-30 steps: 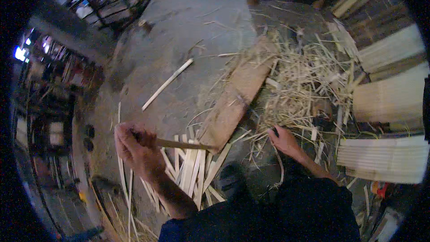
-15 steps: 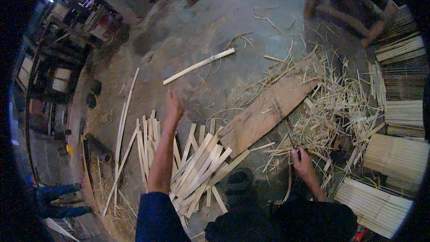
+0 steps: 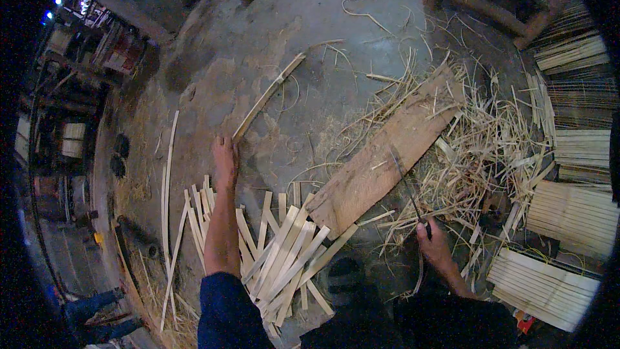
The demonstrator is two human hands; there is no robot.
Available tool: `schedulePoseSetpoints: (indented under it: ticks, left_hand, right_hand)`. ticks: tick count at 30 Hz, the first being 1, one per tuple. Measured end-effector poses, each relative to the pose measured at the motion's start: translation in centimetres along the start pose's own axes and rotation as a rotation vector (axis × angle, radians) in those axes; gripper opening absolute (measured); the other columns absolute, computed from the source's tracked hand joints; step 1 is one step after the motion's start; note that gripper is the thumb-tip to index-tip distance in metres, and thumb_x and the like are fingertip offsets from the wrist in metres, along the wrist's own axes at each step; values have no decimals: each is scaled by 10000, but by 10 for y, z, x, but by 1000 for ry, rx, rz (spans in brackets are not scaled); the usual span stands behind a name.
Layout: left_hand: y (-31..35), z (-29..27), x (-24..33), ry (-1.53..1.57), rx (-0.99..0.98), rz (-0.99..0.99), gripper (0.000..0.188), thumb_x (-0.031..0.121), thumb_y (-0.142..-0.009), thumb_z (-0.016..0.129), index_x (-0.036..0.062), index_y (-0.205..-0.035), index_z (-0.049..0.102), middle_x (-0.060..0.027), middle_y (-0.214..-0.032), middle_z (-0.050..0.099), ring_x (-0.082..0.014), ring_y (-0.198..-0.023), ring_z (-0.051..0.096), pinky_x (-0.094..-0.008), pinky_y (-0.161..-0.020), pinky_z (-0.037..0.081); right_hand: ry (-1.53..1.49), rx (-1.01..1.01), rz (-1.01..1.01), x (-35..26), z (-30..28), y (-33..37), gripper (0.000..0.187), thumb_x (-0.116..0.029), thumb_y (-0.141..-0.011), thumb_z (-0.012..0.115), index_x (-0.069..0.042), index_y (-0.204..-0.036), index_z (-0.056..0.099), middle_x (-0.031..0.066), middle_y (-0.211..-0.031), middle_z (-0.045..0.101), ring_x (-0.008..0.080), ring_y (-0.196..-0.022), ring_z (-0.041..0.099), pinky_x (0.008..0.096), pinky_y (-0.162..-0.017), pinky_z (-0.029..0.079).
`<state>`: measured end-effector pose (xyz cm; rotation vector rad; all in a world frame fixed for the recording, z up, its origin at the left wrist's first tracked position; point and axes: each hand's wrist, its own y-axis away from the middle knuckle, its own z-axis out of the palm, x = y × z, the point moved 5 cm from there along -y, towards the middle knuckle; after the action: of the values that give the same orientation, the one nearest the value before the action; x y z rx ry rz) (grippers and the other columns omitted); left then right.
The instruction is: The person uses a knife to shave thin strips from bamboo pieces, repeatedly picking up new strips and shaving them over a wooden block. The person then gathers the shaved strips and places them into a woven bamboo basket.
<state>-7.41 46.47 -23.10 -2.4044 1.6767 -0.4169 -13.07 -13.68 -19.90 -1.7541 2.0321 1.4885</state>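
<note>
Pale strip point(image 3: 270, 94), long, thin & slightly bent, is L of the board point(image 3: 391, 148), near end gripped in L hand point(image 3: 225, 158); can't tell if it's clear of the floor point(image 3: 194, 64). R hand point(image 3: 435, 244) is closed round a knife point(image 3: 407, 184). Vs prev frame, L hand's reached the strip & it's shifted nearer.

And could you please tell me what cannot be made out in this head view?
Head view:
Left hand: its back hides the fingertips at the pale wooden strip; grip unclear.
Thin, dark-bladed tool: right hand covers most of the handle.
Person in blue trousers: upper body cut off by dark rim.
</note>
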Motion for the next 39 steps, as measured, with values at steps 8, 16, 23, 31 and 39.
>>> schedulePoseSetpoints:
  ticks: [8, 16, 23, 31, 39]
  left_hand:
    - [51, -172, 57, 756, 201, -331, 169, 110, -870, 578, 5, -739, 568, -87, -781, 580, -161, -743, 537, -319, -683, 439]
    - [8, -309, 186, 1486, 871, -110, 146, 206, -927, 556, 76, -982, 521, -32, -807, 550, -125, -691, 510, -264, -653, 443]
    - [23, -254, 314, 1519, 593, -237, 287, 266, -971, 479, 53, -1163, 476, -36, -788, 537, -128, -695, 510, -276, -669, 450]
    - [47, -266, 358, 1597, 533, -73, 274, 319, -994, 410, 52, -985, 471, -18, -739, 468, -115, -641, 421, -288, -620, 386]
    - [78, -274, 382, 1380, 752, -231, 279, 228, -985, 438, 101, -754, 347, 10, -672, 284, -110, -582, 304, -254, -514, 270]
  right_hand:
    - [-144, -148, -88, -15, 0, 4, 678, -490, -877, 539, 25, -1305, 429, 255, -1115, 591, 364, -1036, 581, 414, -900, 446]
    - [-240, -61, -199, -8, 3, 24, 670, -480, -851, 578, 28, -1272, 457, 229, -1038, 628, 346, -935, 621, 409, -838, 482]
    - [-339, 243, -444, -21, -28, 52, 446, -365, -870, 601, 6, -1108, 528, 179, -817, 630, 299, -704, 627, 376, -647, 485]
    - [-342, 73, -656, -94, -41, 65, 361, -326, -917, 530, -43, -1138, 496, 191, -810, 623, 328, -737, 642, 391, -652, 487]
    - [-228, -51, -683, -131, -11, 60, 413, -416, -904, 527, -53, -1098, 497, 192, -778, 625, 381, -742, 633, 435, -652, 489]
